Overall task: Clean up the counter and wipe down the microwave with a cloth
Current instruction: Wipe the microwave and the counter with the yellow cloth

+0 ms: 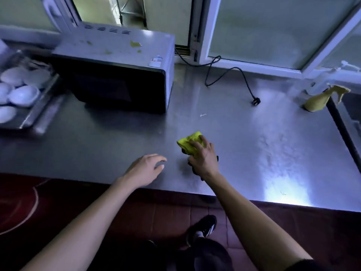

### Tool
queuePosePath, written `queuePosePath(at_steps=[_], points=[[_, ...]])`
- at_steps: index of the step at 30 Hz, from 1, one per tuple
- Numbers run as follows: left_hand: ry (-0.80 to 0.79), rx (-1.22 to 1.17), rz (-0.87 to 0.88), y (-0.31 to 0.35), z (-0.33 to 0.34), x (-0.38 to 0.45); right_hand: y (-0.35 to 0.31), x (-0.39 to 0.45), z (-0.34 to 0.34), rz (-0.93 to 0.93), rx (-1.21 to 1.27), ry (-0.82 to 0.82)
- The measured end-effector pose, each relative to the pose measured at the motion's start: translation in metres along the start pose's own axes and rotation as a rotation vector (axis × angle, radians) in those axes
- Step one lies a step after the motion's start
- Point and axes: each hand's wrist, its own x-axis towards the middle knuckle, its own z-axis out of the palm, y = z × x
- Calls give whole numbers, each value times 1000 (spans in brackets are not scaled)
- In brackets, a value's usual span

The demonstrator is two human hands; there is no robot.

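Note:
A folded yellow-green cloth (pixel 189 142) lies on the steel counter (pixel 109 145) near its front edge. My right hand (pixel 203 157) lies over the cloth with its fingers curled onto it; something dark shows under the palm. My left hand (pixel 145 169) rests on the counter to the left of the cloth, fingers relaxed, holding nothing. The microwave (pixel 119 75) stands at the back left, door closed, with yellowish stains on its grey top. A small pale scrap (pixel 203 115) lies on the counter beyond the cloth.
The microwave's black cord with its loose plug (pixel 256 100) trails across the counter at the back. A tray of white bowls (pixel 19 94) sits at the far left. A second yellow rag (pixel 322 98) hangs at the right by a sink. Windows line the back.

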Motion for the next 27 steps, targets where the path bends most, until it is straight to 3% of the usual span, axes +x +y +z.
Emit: queuePosePath(at_steps=[7, 14, 27], points=[[89, 17, -64, -52, -51, -53, -108, 0, 30, -116, 37, 23], [207, 100, -84, -91, -112, -54, -166, 48, 19, -201, 42, 79], [396, 125, 4, -157, -217, 45, -212, 197, -8, -329, -71, 293]])
